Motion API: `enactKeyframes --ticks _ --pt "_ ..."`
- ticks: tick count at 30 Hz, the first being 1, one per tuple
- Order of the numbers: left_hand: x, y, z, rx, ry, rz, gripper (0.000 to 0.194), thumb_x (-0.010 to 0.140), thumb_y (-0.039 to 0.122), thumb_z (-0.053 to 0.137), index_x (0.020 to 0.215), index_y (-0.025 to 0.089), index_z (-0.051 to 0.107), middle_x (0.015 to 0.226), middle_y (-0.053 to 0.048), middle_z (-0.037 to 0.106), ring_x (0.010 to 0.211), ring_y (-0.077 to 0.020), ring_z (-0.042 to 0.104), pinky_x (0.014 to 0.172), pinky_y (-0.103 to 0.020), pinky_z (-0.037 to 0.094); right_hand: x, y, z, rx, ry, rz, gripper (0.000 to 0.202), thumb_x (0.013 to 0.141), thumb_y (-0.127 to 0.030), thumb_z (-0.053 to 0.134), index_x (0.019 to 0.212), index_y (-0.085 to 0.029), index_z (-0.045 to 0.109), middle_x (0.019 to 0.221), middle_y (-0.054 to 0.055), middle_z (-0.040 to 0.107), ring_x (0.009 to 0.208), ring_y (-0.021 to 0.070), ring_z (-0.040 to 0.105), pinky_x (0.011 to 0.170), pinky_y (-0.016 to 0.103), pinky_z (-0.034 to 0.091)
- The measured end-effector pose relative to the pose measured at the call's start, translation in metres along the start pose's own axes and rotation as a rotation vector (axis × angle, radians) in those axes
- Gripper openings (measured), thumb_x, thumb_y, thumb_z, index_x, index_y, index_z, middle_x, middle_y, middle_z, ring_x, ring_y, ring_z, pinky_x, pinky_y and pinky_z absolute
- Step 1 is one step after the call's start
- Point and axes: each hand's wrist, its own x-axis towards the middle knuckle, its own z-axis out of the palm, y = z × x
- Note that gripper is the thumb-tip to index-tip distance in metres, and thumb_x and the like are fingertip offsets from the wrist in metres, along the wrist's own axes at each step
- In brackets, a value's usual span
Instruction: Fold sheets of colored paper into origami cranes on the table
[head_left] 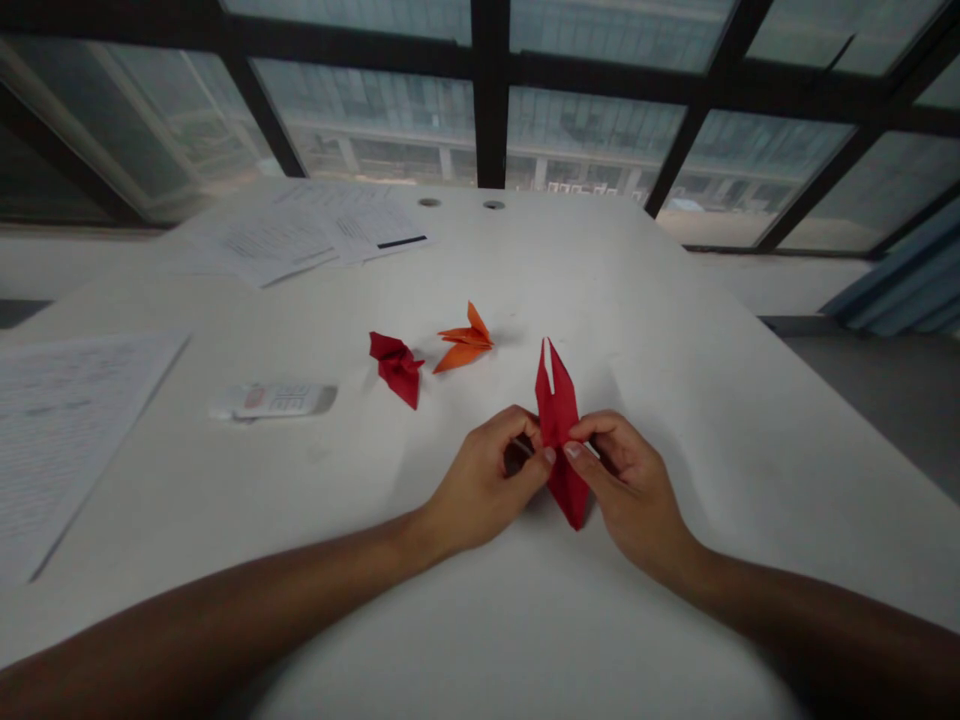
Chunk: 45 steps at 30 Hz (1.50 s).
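Note:
A folded red origami paper (558,412), long and diamond-shaped, is held upright off the white table. Its upper end splits into two narrow points, and its lower end tapers to one. My left hand (487,480) pinches its left edge near the middle between thumb and fingers. On the opposite edge, my right hand (630,485) pinches it the same way, thumb toward me. The fingertips behind the paper are partly hidden. Farther back to the left lie a finished-looking red origami figure (397,368) and an orange origami bird (466,342).
The white table (480,620) runs back to a dark-framed window (491,100). A small white packet (277,400) lies left of the origami. Printed sheets rest at the far left (285,235), and another sheet (67,430) lies at the left edge. A blue curtain (900,280) hangs at right.

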Motion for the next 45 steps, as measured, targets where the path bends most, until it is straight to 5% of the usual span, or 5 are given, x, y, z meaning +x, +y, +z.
enactKeyframes --ticks 11,18,29,36,45 --pt "0.01 -0.004 -0.011 -0.287 -0.008 -0.067 0.019 0.091 0.03 0.069 0.089 0.016 0.056 0.085 0.0 0.059 0.076 -0.0112 0.053 0.069 -0.024 0.043 0.01 0.009 -0.003 0.228 0.001 0.098 0.031 0.087 -0.028 0.076 0.114 -0.03 0.06 0.089 -0.004 0.059 0.08 0.014 0.058 0.077 0.028 0.049" --pt "0.012 -0.007 -0.009 -0.353 0.076 -0.112 0.031 0.092 0.034 0.07 0.112 0.021 0.051 0.081 0.004 0.058 0.068 -0.0093 0.052 0.063 -0.022 0.042 0.013 0.009 -0.006 0.207 -0.175 0.183 0.011 0.091 -0.03 0.072 0.099 -0.023 0.07 0.09 0.0 0.063 0.085 0.0169 0.058 0.086 0.034 0.048" --pt "0.014 -0.009 -0.014 -0.347 -0.138 -0.113 0.024 0.09 0.032 0.073 0.101 0.016 0.059 0.093 -0.003 0.067 0.082 -0.0133 0.062 0.076 -0.027 0.048 0.016 0.012 -0.013 0.127 -0.277 0.187 0.013 0.096 -0.036 0.066 0.097 -0.023 0.067 0.089 0.0 0.066 0.081 0.0151 0.057 0.075 0.028 0.046" --pt "0.014 -0.007 -0.015 -0.368 -0.059 -0.172 0.045 0.081 0.034 0.082 0.113 0.021 0.052 0.072 0.005 0.063 0.063 -0.0104 0.058 0.062 -0.023 0.045 0.014 0.012 -0.011 0.136 -0.221 0.158 0.019 0.095 -0.036 0.068 0.107 -0.024 0.063 0.086 -0.002 0.061 0.077 0.0137 0.057 0.072 0.027 0.047" --pt "0.008 -0.009 -0.01 -0.399 -0.017 -0.084 0.049 0.088 0.027 0.074 0.123 0.028 0.04 0.087 0.004 0.065 0.064 -0.0096 0.059 0.06 -0.022 0.047 0.012 0.012 -0.01 0.183 -0.138 0.134 0.019 0.094 -0.035 0.07 0.104 -0.03 0.054 0.083 -0.006 0.058 0.072 0.0125 0.058 0.068 0.025 0.048"
